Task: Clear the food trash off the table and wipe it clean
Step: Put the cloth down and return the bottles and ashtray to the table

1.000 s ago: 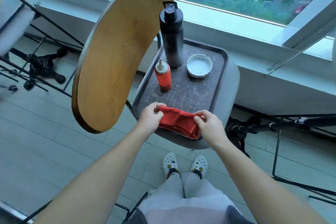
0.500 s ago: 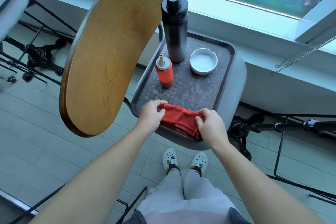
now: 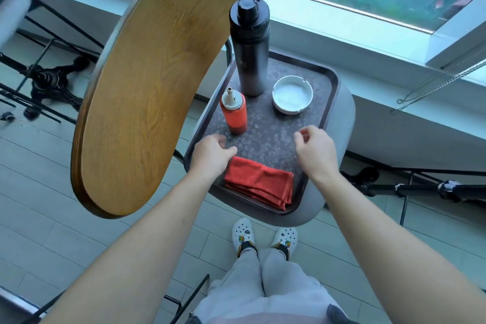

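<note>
A person is standing over a dark tray (image 3: 332,102) that is resting on a grey stool seat (image 3: 344,123) by the window, with both bare arms reaching forward over it. The folded red cloth (image 3: 259,182) is lying flat in the near part of the tray, close to its front rim, and neither hand is gripping it. The left hand (image 3: 210,156) is hovering at the cloth's far left corner, its fingers loosely curled and holding nothing; whether its underside is brushing the fabric cannot be told. The right hand (image 3: 314,151) is hanging above the bare tray surface just beyond the cloth's right end, fingers bent and spread a little, also empty. Farther back on the tray a red squeeze bottle (image 3: 234,113) with a white nozzle cap is standing upright near the left rim, a tall black flask (image 3: 249,45) is standing upright just behind it, and a white ashtray (image 3: 292,94) is sitting to the right of both. The round wooden tabletop (image 3: 157,81) is filling the left of the view, overlapping the tray's left side from above. Below, the person's white clogs (image 3: 243,235) are standing on the grey tiled floor (image 3: 39,192)
</note>
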The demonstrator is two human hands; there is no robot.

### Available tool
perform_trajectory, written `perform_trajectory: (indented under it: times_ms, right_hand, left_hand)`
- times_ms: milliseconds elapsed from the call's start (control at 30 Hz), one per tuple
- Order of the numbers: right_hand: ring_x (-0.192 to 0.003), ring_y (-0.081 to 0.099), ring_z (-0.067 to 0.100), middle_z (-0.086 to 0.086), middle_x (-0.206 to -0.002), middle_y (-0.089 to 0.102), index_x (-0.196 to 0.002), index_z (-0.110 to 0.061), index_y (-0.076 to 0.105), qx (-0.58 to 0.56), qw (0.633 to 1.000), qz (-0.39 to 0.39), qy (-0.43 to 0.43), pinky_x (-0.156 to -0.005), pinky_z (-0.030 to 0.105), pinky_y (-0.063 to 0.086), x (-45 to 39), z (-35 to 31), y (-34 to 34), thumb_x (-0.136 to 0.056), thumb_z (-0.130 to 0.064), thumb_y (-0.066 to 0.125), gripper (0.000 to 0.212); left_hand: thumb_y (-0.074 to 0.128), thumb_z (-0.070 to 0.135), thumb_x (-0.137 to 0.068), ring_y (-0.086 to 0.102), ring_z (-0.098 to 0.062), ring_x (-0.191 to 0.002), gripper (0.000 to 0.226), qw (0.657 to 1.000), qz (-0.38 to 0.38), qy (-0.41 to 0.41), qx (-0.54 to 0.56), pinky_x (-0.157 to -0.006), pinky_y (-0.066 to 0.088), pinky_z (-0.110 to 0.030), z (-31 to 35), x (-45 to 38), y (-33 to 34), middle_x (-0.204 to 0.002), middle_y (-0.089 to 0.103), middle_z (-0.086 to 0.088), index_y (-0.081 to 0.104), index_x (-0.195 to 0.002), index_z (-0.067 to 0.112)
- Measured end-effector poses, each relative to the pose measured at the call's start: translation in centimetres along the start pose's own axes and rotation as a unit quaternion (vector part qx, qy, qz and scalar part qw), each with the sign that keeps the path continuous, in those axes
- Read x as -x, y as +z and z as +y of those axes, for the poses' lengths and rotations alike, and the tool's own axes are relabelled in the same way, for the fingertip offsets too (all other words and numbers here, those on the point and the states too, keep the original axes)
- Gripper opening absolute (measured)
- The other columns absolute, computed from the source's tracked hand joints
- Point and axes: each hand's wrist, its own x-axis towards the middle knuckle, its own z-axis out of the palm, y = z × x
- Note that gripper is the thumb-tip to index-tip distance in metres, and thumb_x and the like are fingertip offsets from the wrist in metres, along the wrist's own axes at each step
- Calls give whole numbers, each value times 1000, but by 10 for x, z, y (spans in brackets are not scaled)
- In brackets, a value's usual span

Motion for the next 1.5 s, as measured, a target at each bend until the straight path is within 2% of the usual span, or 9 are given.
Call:
perform_trajectory:
  times_ms: [233, 333, 400, 567, 700, 1167, 1267, 1367, 1500]
  right_hand:
    - [-107, 57, 28, 10, -115, 62, -117, -9, 61, -57, 996, 44, 51, -91, 35, 42, -77, -17, -12, -97, -37, 51, 35]
    - [-90, 50, 27, 9, -97, 57, -84, -16, 54, -51, 996, 19, 71, -78, 33, 38, -97, -20, -10, -97, -39, 49, 27]
    - [-83, 49, 28, 9, -85, 56, -70, -15, 49, -48, 995, 12, 86, -73, 34, 39, -105, -22, -12, -98, -36, 50, 35]
    - [-93, 69, 28, 10, -94, 73, -102, -16, 67, -80, 989, -6, 126, -90, 38, 55, -117, -22, -15, -92, -35, 57, 24]
    - [-85, 72, 30, 11, -93, 72, -92, -18, 63, -68, 989, 3, 134, -84, 42, 59, -122, -23, -13, -86, -22, 57, 10]
    - [-77, 75, 32, 15, -77, 75, -81, 1, 73, -76, 987, -14, 140, -73, 50, 62, -101, -32, -31, -84, -19, 62, 22]
    - [-70, 76, 25, 12, -77, 76, -86, -4, 73, -94, 985, -15, 143, -70, 42, 64, -86, -39, -44, -89, -18, 62, 18]
    - [-63, 76, 15, 15, -81, 76, -90, 2, 70, -107, 985, -9, 135, -50, 23, 52, -69, -45, -60, -91, -14, 59, 20]
    - [-65, 76, 13, 6, -67, 67, -69, -8, 62, -122, 985, 2, 118, -48, 24, 43, -40, -57, -87, -91, -12, 57, 22]
  left_hand:
    - [87, 46, -68, 42, -23, -141, 110, 992, 25, 3, 120, -116, 35, -49, 21, -17, -8, -153, 42, -4, 24, -157, 30]
    - [89, 51, -60, 43, -20, -141, 116, 986, 25, 24, 163, -118, 34, -47, 27, -21, -7, -152, 45, 0, 25, -155, 32]
    - [89, 53, -58, 47, -16, -136, 112, 981, 23, 28, 188, -116, 36, -42, 31, -21, -7, -147, 51, 4, 32, -152, 33]
    - [90, 39, -70, 56, -8, -114, 78, 975, 40, 40, 216, -94, 37, -23, 42, -17, -13, -124, 61, 13, 52, -137, 31]
    - [89, 39, -72, 58, -10, -109, 68, 975, 44, 36, 213, -97, 42, -27, 48, -16, -16, -117, 64, 12, 57, -132, 30]
    - [85, 45, -73, 65, -16, -107, 58, 982, 55, 38, 176, -99, 51, -36, 53, -10, -18, -112, 70, 9, 62, -126, 31]
    - [84, 42, -75, 64, -16, -107, 54, 980, 47, 46, 190, -97, 51, -35, 58, -3, -24, -111, 69, 11, 61, -122, 34]
    - [84, 41, -76, 64, -16, -107, 52, 977, 44, 63, 200, -96, 52, -37, 64, 9, -36, -112, 68, 11, 60, -122, 37]
    - [83, 39, -79, 63, -14, -108, 55, 974, 43, 96, 198, -95, 49, -32, 74, 27, -57, -114, 68, 10, 59, -128, 33]
